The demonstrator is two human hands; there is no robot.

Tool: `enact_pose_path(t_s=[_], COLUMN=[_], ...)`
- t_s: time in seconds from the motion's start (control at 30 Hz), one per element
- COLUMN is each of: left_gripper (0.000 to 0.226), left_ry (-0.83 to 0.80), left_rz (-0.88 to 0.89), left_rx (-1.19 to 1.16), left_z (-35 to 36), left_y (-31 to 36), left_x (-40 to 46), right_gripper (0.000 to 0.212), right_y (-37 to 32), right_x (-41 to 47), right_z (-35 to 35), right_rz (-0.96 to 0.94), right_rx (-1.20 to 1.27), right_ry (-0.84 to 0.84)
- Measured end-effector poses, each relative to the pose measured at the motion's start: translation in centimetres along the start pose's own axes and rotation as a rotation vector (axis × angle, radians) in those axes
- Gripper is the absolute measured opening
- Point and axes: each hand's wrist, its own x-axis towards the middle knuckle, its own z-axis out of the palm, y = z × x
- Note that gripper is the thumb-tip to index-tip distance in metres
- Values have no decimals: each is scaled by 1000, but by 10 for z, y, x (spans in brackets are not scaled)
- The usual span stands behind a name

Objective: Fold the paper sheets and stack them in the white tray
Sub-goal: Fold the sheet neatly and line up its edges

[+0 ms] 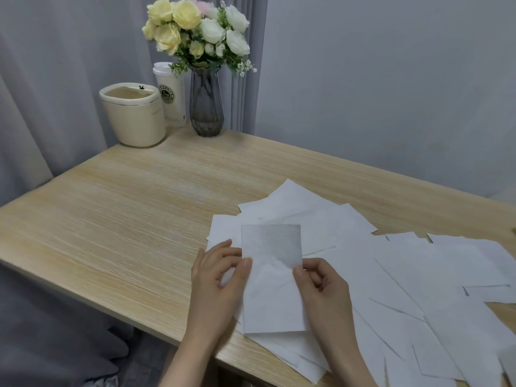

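while the fold is being made, both hands hold one paper sheet (272,277) above the loose pile of sheets (405,275) spread over the table (125,205) from about 12 o'clock round to 4 o'clock of the hands. the left hand (220,277) pinches the sheet's left edge between thumb and fingers; the right hand (321,283) pinches the right edge, its other fingers curled. the sheet's far half stands up, grey in shade, over the near half, which lies on the pile: judged a half-fold in progress. to do it well, the raised edge should be brought to meet the near edge corner to corner before any crease is pressed, then the fold line flattened with one finger run from centre outward while the other hand pins the corners. thin paper slips on paper, so the pile beneath may shift. no white tray is in view; a cream bin (132,114), a cup (170,93) and a vase of flowers (205,104) stand at 11 o'clock, well apart.
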Motion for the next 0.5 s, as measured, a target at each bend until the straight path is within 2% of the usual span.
enact_pose_path(t_s=[0.27, 0.37, 0.5], left_gripper=[37, 42, 22], left_ry=[-15, -32, -91], left_rz=[-25, -100, -256], left_rx=[-29, -88, -234], left_z=[-5, -5, -8], left_y=[4, 9, 14], left_x=[0, -2, -1], right_gripper=[7, 8, 7], right_y=[-1, -1, 0], right_x=[-2, -3, -4], right_z=[6, 8, 12], right_rz=[43, 66, 90], right_rx=[55, 67, 81], right_ry=[6, -6, -39])
